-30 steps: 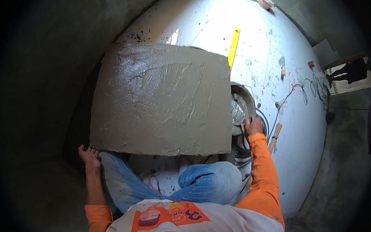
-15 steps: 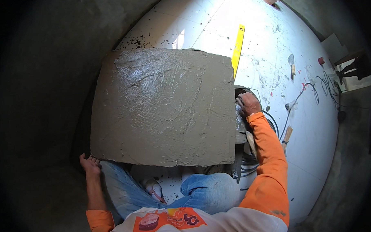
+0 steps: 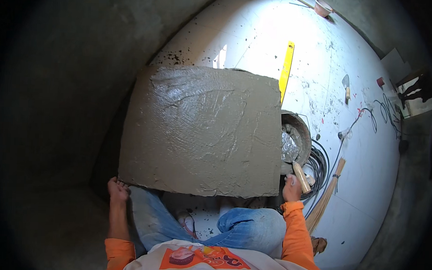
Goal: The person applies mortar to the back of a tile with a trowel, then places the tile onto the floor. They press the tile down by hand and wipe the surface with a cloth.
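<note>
A large square tile (image 3: 201,139), its upper face coated in wet grey-brown mortar, lies across in front of me above my knees. At its near left corner my left hand (image 3: 119,189) is closed, fingers curled under the edge. My right hand (image 3: 291,188) is closed at the near right corner, its fingertips partly hidden against the tile's edge. Just beside that hand the wooden handle of a trowel (image 3: 301,177) sticks out over the rim of a round mortar bucket (image 3: 302,131). The trowel's mortar-smeared blade rests inside the bucket, which the tile partly covers.
A yellow spirit level (image 3: 287,71) lies on the white floor beyond the tile. Coiled black cable (image 3: 321,160) and a straw broom (image 3: 327,193) are at right. Farther off are another trowel (image 3: 347,89) and a pink bowl (image 3: 322,8). A grey wall (image 3: 75,82) rises at left.
My right hand has left the trowel blade in the bucket and drawn back toward me to the tile's near right corner. My left hand stays at its corner. The view has shifted slightly.
</note>
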`<control>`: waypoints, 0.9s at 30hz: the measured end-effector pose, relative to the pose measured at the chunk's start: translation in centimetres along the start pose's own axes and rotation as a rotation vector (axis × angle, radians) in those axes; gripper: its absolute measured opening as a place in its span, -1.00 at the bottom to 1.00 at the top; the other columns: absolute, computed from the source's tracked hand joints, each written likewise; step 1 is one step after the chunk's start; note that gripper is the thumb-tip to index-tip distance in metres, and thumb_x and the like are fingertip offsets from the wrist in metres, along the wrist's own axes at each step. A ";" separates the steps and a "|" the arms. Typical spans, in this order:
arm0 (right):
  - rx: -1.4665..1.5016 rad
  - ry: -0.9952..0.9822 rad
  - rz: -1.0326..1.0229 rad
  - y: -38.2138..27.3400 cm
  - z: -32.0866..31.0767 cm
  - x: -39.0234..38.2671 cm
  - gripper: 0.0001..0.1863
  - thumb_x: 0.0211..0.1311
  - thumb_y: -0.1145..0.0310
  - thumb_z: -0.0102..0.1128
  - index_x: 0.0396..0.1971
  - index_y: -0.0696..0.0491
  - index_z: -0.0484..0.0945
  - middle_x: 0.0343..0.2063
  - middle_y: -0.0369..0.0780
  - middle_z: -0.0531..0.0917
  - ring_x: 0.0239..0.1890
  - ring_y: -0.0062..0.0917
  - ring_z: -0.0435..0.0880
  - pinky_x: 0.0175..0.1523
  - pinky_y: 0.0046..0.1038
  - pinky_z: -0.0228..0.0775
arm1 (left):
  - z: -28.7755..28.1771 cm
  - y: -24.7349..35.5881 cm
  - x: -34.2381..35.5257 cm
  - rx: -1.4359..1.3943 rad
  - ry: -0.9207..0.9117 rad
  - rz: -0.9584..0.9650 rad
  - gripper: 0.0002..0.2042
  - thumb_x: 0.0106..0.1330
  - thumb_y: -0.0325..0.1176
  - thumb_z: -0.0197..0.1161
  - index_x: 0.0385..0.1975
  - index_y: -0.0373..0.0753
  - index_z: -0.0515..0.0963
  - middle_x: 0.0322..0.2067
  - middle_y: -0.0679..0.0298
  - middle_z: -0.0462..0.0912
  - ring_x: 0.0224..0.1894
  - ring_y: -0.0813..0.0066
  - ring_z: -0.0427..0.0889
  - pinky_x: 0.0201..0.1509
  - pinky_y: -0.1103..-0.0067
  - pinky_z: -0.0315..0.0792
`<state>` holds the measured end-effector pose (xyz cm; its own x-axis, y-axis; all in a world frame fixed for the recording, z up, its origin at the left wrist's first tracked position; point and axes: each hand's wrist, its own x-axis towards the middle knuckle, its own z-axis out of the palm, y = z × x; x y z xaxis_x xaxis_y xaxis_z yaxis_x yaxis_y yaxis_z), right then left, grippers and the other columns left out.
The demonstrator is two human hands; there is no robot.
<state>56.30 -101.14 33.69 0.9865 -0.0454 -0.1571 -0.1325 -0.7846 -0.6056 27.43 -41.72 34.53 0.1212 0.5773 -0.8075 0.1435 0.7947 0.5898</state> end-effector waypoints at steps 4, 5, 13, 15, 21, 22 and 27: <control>0.356 -0.437 0.359 -1.7 -2.1 -3.2 -0.55 0.32 0.04 -0.03 -0.09 0.13 0.54 -0.28 -0.30 0.63 -0.24 -0.58 0.55 -0.06 -0.51 0.35 | 0.4 1.8 -4.7 -0.055 -0.036 -0.054 -0.77 0.27 -0.18 -0.18 -0.28 -0.07 0.42 -0.33 0.41 0.49 -0.51 0.60 0.40 -0.62 0.67 0.13; 0.356 -0.437 0.352 -1.2 -2.2 -3.6 -0.55 0.32 0.04 -0.03 -0.09 0.13 0.54 -0.28 -0.30 0.63 -0.24 -0.58 0.55 -0.06 -0.51 0.35 | -0.6 2.2 -4.9 -0.084 -0.027 -0.044 -0.79 0.28 -0.20 -0.17 -0.29 -0.07 0.42 -0.34 0.42 0.49 -0.51 0.59 0.39 -0.63 0.66 0.15; 0.713 -0.510 0.227 -0.3 -5.2 -5.6 -0.55 0.22 0.19 0.17 -0.06 0.25 0.49 -0.16 -0.26 0.61 -0.08 -0.61 0.53 0.08 -0.60 0.27 | -4.2 1.6 -6.1 -0.134 -0.132 -0.070 -0.85 0.26 -0.25 -0.09 -0.32 -0.08 0.43 -0.40 0.40 0.50 -0.52 0.56 0.41 -0.61 0.65 0.22; 0.676 -0.530 0.202 -2.2 -6.9 -5.9 -0.56 0.22 0.18 0.17 -0.07 0.24 0.50 -0.23 -0.29 0.61 -0.17 -0.64 0.54 -0.02 -0.62 0.31 | -7.4 1.3 -5.1 -0.113 -0.272 -0.096 -0.85 0.25 -0.25 -0.08 -0.33 -0.09 0.43 -0.41 0.37 0.51 -0.50 0.54 0.43 -0.55 0.64 0.26; 0.527 -0.678 0.314 -4.4 -10.9 -7.6 -0.63 0.22 0.19 0.17 -0.16 0.21 0.53 -0.59 -0.48 0.45 -0.61 -0.83 0.30 -0.51 -0.73 0.09 | -6.7 4.0 -10.9 -0.088 -0.181 -0.018 -0.84 0.24 -0.24 -0.06 -0.31 -0.10 0.43 -0.40 0.37 0.51 -0.46 0.48 0.44 -0.45 0.56 0.29; 0.593 -0.661 0.353 -5.6 -11.6 -8.0 -0.64 0.22 0.20 0.17 -0.16 0.20 0.53 -0.60 -0.48 0.45 -0.61 -0.82 0.31 -0.52 -0.73 0.09 | -7.1 4.4 -11.7 -0.092 -0.173 -0.017 -0.84 0.24 -0.24 -0.06 -0.31 -0.10 0.43 -0.40 0.37 0.51 -0.46 0.48 0.44 -0.45 0.56 0.29; 0.677 -0.545 0.408 -8.3 -16.2 -7.6 -0.68 0.20 0.28 0.17 -0.18 0.23 0.51 -0.48 -0.31 0.57 -0.46 -0.63 0.54 -0.32 -0.60 0.38 | -6.6 6.6 -18.6 -0.154 -0.177 -0.004 -0.83 0.24 -0.24 0.02 -0.30 -0.14 0.46 -0.36 0.33 0.55 -0.38 0.44 0.50 -0.30 0.54 0.34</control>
<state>51.47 -104.24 52.53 0.6946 0.1916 -0.6934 -0.6515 -0.2411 -0.7193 19.63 -45.98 53.32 0.2930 0.5434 -0.7867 -0.0057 0.8238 0.5669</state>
